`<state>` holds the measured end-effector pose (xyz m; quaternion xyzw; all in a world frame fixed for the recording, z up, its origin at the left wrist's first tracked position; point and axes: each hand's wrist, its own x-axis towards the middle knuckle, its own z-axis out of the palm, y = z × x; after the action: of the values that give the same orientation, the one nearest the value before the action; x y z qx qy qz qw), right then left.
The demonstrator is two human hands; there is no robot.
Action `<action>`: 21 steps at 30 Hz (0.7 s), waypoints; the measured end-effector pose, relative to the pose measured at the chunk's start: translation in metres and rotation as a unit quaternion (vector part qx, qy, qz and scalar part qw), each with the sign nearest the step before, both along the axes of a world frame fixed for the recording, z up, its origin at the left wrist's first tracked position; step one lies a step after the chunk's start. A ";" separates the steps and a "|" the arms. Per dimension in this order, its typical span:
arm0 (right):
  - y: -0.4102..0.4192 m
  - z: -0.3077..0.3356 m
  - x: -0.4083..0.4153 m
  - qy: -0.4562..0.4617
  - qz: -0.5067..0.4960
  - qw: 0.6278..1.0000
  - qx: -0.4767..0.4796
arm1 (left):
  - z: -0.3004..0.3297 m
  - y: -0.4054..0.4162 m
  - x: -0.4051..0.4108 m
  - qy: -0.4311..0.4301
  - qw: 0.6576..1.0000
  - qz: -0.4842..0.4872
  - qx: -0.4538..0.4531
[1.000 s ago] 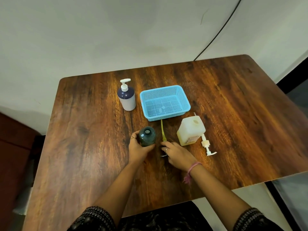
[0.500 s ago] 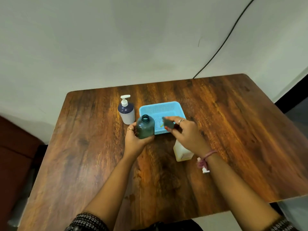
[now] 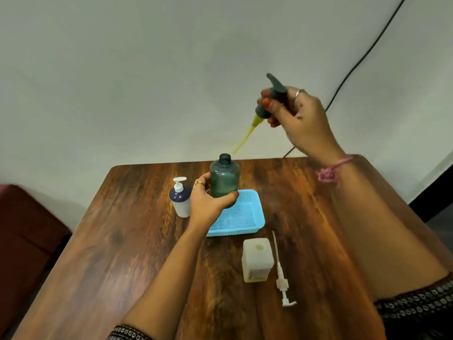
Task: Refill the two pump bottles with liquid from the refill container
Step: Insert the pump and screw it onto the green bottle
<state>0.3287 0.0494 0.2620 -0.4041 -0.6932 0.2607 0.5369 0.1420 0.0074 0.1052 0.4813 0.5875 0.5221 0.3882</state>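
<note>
Two hands were seen above the brown wooden table. The translucent dark green round bottle, its neck uncapped, was gripped around the lower body by the left hand and was held upright above the near left corner of the light blue perforated plastic basket. Half a second earlier the same bottle had been held lower, in front of the basket.

The dark grey pump head with its yellow-stained dip tube was pinched in the curled fingers of the right hand, raised well above the table against the pale wall, with the tube slanted down-left and its tip just beside the bottle's open neck, apart from it. Earlier this pump head had been held low over the basket, close to the bottle; one second before, it had been lying on the table.

The square translucent white refill container with pale yellow liquid was standing uncapped on the table, near the basket's front edge. A white pump with a long straw was lying just beside it on its right. The dark blue and white pump bottle, capped, was standing left of the basket, partly behind the left hand. These three were unmoved on the table, though the camera had tilted.
</note>
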 end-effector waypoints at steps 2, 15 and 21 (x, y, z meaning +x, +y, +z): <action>0.005 0.022 0.006 0.010 0.008 1.000 0.020 | 0.012 0.005 0.011 0.002 1.000 0.008 0.014; 0.022 0.050 0.035 0.028 0.090 0.995 0.033 | 0.057 0.023 0.054 0.010 0.997 0.027 0.074; 0.028 0.044 0.039 -0.037 0.111 0.993 0.009 | 0.065 0.029 0.067 0.010 0.996 0.036 0.085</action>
<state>0.3680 0.0770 0.3062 -0.3292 -0.7553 0.2970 0.4827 0.2087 0.0364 0.1699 0.4961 0.5620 0.5791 0.3204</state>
